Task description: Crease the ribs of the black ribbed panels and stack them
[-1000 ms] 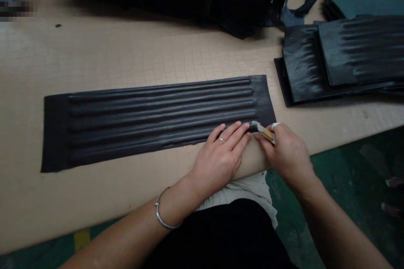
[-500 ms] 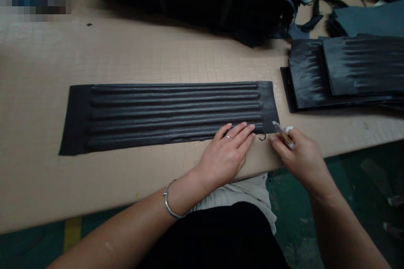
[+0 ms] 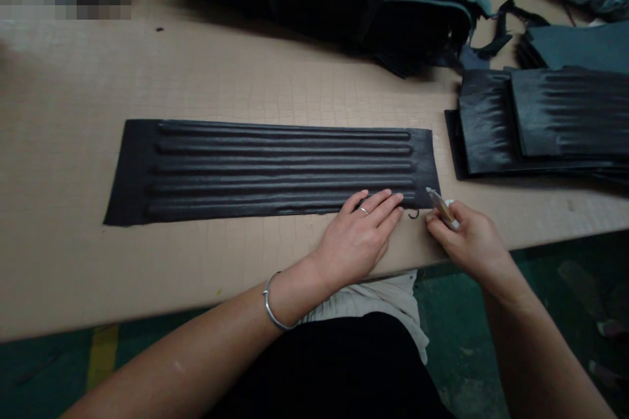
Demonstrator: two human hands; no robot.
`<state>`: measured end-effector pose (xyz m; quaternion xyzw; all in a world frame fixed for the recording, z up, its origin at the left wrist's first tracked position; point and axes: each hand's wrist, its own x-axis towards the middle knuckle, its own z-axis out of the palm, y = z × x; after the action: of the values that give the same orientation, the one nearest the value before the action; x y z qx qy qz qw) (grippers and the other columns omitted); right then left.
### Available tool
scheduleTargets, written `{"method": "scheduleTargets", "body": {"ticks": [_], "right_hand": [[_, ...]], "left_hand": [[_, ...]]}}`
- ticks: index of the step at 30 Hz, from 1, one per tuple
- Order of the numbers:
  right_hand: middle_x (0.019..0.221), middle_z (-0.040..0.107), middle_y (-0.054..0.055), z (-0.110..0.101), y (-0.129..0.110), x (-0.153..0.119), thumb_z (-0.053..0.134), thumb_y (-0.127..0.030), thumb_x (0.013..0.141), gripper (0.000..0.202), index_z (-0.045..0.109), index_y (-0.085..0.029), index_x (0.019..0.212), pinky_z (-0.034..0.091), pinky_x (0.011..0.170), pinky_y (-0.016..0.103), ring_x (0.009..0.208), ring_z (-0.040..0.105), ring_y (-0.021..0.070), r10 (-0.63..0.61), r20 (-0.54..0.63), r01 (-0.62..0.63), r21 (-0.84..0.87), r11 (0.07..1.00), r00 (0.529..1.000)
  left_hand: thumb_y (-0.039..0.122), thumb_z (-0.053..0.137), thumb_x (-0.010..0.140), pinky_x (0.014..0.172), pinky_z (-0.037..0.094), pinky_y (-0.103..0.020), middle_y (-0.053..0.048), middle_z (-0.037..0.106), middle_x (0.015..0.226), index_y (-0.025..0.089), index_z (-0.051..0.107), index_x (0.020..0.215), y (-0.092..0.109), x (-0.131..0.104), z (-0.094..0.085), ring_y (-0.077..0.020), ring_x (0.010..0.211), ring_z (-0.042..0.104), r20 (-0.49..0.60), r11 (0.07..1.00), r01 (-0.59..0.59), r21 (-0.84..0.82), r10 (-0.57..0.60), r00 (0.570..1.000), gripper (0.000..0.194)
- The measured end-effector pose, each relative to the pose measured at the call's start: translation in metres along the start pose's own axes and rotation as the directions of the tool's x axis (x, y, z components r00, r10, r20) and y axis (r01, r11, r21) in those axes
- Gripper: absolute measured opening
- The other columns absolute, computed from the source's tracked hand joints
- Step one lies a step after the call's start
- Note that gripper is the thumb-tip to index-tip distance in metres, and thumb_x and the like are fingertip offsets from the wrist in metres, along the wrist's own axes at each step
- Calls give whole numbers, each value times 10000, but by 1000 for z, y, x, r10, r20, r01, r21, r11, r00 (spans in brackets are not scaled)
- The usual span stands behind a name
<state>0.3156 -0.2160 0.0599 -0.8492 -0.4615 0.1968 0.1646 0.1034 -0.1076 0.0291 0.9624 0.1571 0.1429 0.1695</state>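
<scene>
A long black panel (image 3: 285, 170) with raised lengthwise ribs lies flat before me. My left hand (image 3: 361, 232), with a ring and a bracelet, rests on its near edge toward the right end, fingers stretched out flat. At the panel's near right corner, my right hand (image 3: 469, 232) grips a small pointed tool (image 3: 446, 211) with a grey tip and a brownish middle. Its tip is over the corner; whether it touches the panel I cannot tell. Between my hands, a thin curled dark scrap (image 3: 413, 215) lies by the near edge.
Overlapping ribbed black panels (image 3: 565, 118) lie to the right, with flat dark pieces (image 3: 584, 46) behind them. A thick tied bundle of dark sheets (image 3: 334, 6) stands at the back. The tan table's front edge (image 3: 196, 308) runs close to my body.
The whole view has shifted and tilted slightly. My left hand stays flat on the panel's edge, and my right hand still holds the tool near the corner, its tip angled slightly differently.
</scene>
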Motion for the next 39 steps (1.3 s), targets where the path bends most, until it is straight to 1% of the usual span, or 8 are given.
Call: {"method": "scheduleTargets", "body": {"ticks": [5, 8, 11, 15, 19, 23, 32, 39], "right_hand": [[821, 670, 74, 6, -15, -4, 575, -435, 936, 238, 588, -211, 858, 349, 638, 322, 705, 603, 230, -115, -78, 99, -176, 979, 990], [838, 677, 116, 10, -29, -3, 521, -320, 959, 171, 589, -196, 864, 300, 617, 339, 686, 601, 248, -142, -54, 109, -399, 910, 988], [811, 677, 108, 9, -34, 1, 503, -241, 934, 120, 593, -199, 868, 281, 610, 337, 655, 584, 235, -110, -12, 93, -444, 891, 994], [671, 619, 52, 3, -22, 8, 550, -338, 895, 203, 518, -234, 723, 293, 595, 319, 599, 528, 200, -22, 23, 27, -251, 968, 999], [671, 636, 30, -2, -10, 6, 539, -459, 873, 254, 574, -231, 767, 344, 597, 309, 619, 551, 197, 20, 26, -20, -6, 1000, 999], [658, 615, 7, -2, -6, 0, 558, -456, 861, 239, 590, -228, 796, 360, 596, 311, 596, 529, 185, 1, 13, -1, 40, 999, 1000], [990, 677, 90, -6, -17, 7, 515, -294, 904, 131, 615, -209, 900, 464, 833, 336, 934, 636, 235, -357, -117, 367, 75, 927, 927], [799, 696, 57, -9, -19, 26, 561, -334, 848, 170, 662, -204, 892, 440, 651, 301, 696, 602, 212, -149, 28, 145, 124, 982, 988]], "left_hand": [[249, 511, 1013, 1226, 306, -448, -47, 473, 1624, 161, 557, 1447, 0, 0, 0, -222, 1504, 415, -7, 1000, 0, 2, 0, 1000, 445], [248, 501, 1015, 1225, 307, -445, -46, 476, 1622, 168, 562, 1442, 0, 1, -1, -220, 1502, 417, -7, 1000, -2, -4, 2, 1000, 439], [249, 491, 1019, 1232, 302, -445, -51, 482, 1618, 168, 568, 1436, 0, 1, -1, -223, 1502, 418, -9, 1000, -3, -12, 2, 1000, 432], [236, 491, 1015, 1233, 307, -450, -50, 475, 1623, 164, 562, 1441, 0, 1, -1, -226, 1501, 421, -3, 1000, 5, -20, -5, 1000, 438], [228, 493, 1014, 1225, 322, -451, -56, 490, 1612, 166, 571, 1435, 1, 2, -2, -225, 1492, 435, -15, 1000, 2, -10, -2, 1000, 433], [229, 502, 1013, 1220, 326, -449, -75, 500, 1602, 171, 582, 1429, 1, 2, -1, -229, 1487, 442, -20, 1000, 4, 2, -4, 1000, 428], [237, 512, 1013, 1231, 308, -457, -63, 485, 1615, 178, 568, 1440, 0, 1, 2, -233, 1498, 426, -14, 1000, 3, 4, -3, 1000, 434], [233, 525, 1003, 1229, 312, -455, -71, 496, 1606, 173, 566, 1445, 0, 2, 0, -235, 1489, 439, -11, 1000, 5, 0, -5, 1000, 448]]}}
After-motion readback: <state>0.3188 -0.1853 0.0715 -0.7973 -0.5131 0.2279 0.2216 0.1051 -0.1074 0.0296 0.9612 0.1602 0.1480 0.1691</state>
